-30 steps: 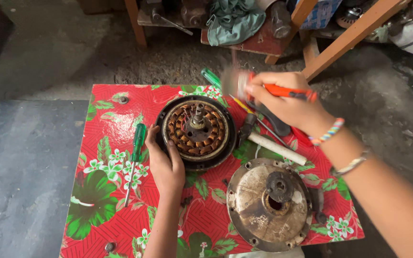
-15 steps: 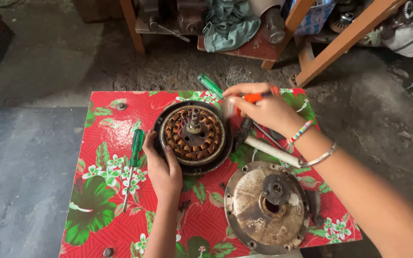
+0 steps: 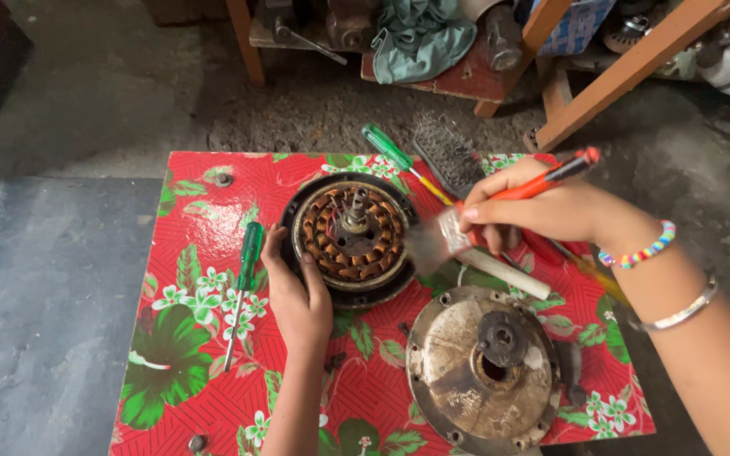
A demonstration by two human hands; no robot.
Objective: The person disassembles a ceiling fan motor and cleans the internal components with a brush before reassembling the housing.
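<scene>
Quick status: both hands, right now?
Left hand: open, resting against the motor stator rim.
Right hand: closed on an orange-handled brush.

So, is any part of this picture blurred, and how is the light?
Head view: the brush in the right hand is smeared by motion; the motor, left hand and table are sharp. Light is soft and even, without glare or hard shadows.

On the table (image 3: 204, 219) the motor stator (image 3: 352, 236) sits centre-back — a screwdriver (image 3: 242, 287) to its left, the round metal cover (image 3: 483, 367) to its front-right.
</scene>
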